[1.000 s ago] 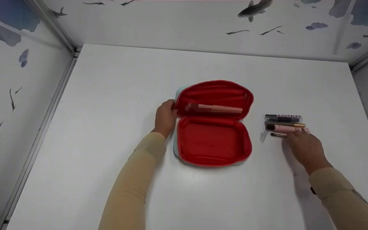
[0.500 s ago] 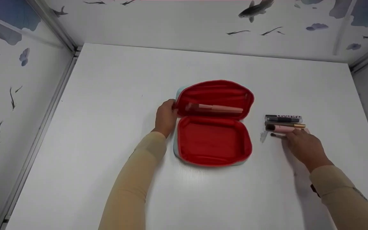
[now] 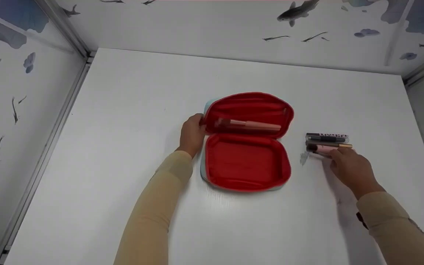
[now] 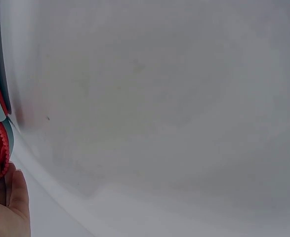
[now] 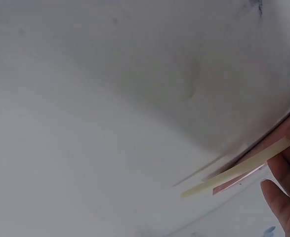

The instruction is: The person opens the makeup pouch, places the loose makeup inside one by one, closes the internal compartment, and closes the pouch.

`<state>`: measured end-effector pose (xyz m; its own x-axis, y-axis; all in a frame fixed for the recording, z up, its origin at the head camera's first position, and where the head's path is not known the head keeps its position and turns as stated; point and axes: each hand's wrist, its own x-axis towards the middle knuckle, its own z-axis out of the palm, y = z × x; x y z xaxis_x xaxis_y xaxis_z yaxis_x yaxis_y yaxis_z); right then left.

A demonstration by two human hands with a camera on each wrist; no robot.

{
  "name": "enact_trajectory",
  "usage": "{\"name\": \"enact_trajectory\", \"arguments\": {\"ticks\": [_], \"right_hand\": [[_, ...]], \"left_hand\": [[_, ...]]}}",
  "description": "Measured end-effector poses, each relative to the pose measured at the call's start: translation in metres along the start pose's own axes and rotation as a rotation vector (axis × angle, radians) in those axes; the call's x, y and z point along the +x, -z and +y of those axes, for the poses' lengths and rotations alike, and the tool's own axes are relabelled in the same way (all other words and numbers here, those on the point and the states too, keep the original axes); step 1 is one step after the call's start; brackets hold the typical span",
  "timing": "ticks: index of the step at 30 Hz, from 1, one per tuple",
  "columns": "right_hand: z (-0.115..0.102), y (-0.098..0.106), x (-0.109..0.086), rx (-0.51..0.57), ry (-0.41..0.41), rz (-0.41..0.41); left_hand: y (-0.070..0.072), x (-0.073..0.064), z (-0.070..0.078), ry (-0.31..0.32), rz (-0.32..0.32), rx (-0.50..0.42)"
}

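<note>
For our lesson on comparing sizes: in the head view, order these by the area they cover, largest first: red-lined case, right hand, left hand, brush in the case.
1. Red-lined case
2. Right hand and left hand: too alike to rank surely
3. Brush, long but narrow

I have the open case near the middle of the bench, its lid behind its base. In the lid, 1 brush lies crosswise. At the lid's left edge is the left hand, thumb inside, fingers outside. Right of the case I see pens rearmost, then a slender tool, then a 2nd brush. The right hand is at their near side, a stick between its fingers. 1 wall stands behind the bench.
</note>
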<state>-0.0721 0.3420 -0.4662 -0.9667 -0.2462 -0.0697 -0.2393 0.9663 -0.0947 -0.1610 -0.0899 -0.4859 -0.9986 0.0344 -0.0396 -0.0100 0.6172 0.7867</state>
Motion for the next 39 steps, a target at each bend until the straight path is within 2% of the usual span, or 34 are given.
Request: {"name": "enact_trajectory", "arguments": {"ticks": [11,21,27,33,39], "right_hand": [[-0.015,0.014,0.009,0.070,0.034,0.124],[-0.039,0.033,0.021,0.122,0.053,0.150],[-0.050,0.041,0.024,0.150,0.100,0.244],[-0.060,0.054,0.029,0.199,0.101,0.240],[-0.075,0.068,0.039,0.210,0.140,0.252]], "left_hand": [[0.002,-0.002,-0.002,-0.031,0.030,-0.002],[0.001,-0.001,-0.002,-0.013,0.021,-0.002],[0.000,-0.002,0.000,0.022,-0.003,-0.022],[-0.001,-0.001,0.002,0.035,-0.010,-0.001],[0.000,-0.001,0.002,0.029,-0.009,-0.003]]}}
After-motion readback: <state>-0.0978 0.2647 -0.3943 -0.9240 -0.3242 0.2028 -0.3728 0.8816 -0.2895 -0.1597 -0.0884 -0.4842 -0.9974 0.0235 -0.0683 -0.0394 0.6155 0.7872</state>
